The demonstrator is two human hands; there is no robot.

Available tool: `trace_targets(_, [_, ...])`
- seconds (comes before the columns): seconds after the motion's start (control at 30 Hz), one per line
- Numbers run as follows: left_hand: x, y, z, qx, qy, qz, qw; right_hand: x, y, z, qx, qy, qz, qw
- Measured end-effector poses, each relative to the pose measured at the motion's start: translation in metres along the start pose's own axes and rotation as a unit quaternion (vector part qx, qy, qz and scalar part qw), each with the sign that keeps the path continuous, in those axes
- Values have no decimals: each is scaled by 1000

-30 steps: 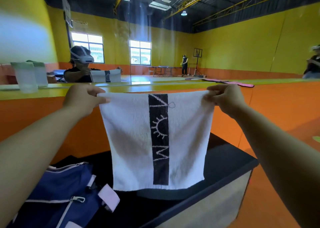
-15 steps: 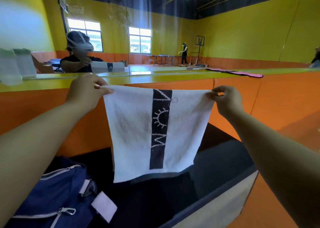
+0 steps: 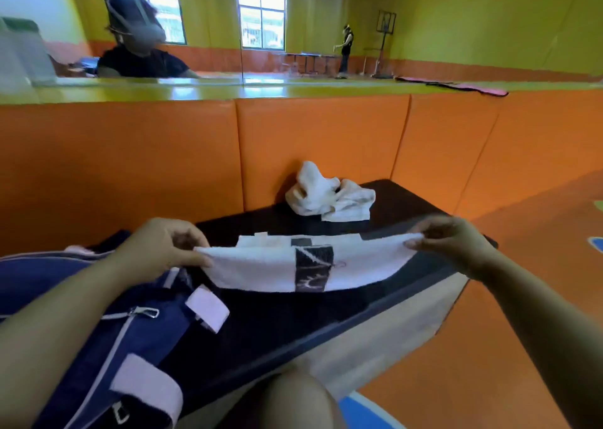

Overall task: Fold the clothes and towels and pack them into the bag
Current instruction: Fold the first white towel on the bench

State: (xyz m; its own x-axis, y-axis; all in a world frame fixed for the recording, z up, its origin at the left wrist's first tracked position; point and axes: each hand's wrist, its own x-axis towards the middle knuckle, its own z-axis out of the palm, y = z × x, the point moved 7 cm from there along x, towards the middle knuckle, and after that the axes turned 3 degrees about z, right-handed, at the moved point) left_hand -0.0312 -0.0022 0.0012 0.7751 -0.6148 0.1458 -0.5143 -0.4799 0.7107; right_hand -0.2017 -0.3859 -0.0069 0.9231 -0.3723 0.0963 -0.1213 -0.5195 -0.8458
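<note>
A white towel with a black stripe [image 3: 261,267] lies low over the black table [image 3: 408,200], its far part folded on the tabletop. My left hand [image 3: 163,249] pinches its near left corner. My right hand [image 3: 450,242] pinches its near right corner. A navy bag with pale straps [image 3: 98,330] sits at the table's left, under my left forearm. A crumpled white cloth [image 3: 326,196] lies at the back of the table against the orange padding.
An orange padded wall [image 3: 130,161] with a yellow-green ledge [image 3: 195,92] stands right behind the table. Above it a mirror shows a seated person and a distant standing person. The orange floor [image 3: 473,363] runs to the right. My knee [image 3: 293,399] is below the table edge.
The towel hung upright in the air between both hands; now it has come down onto the table, its lower half folded underneath. The view has tilted down, showing the crumpled white cloth.
</note>
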Motion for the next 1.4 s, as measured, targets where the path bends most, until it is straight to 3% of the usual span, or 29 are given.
trace_targets(0.17, [-8, -14, 24, -30, -41, -19, 999, -16, 30, 19, 14, -24, 43, 999])
trace_targets(0.53, [92, -38, 37, -4, 62, -50, 997, 58, 54, 21, -52, 110, 87, 989])
trace_targets(0.73, [138, -71, 61, -48, 89, -126, 987, 98, 75, 31, -54, 123, 140, 981])
trace_targets(0.83, [139, -82, 78, 21, 102, -132, 986, 109, 91, 42, -90, 135, 163, 973])
trace_targets(0.93, [133, -79, 103, 72, 56, -75, 993, 105, 89, 66, -169, 87, 126, 974])
trace_targets(1.03, [127, -75, 134, 98, -46, 7, 994, 86, 73, 106, -235, -23, 57, 970])
trace_targets(1.2, [118, -78, 163, 216, -188, 45, 957, 50, 59, 159, -404, -140, -45, 903])
trace_targets(1.4, [105, -62, 159, 316, -231, 51, 919, 54, 80, 156, -471, -190, 5, 861])
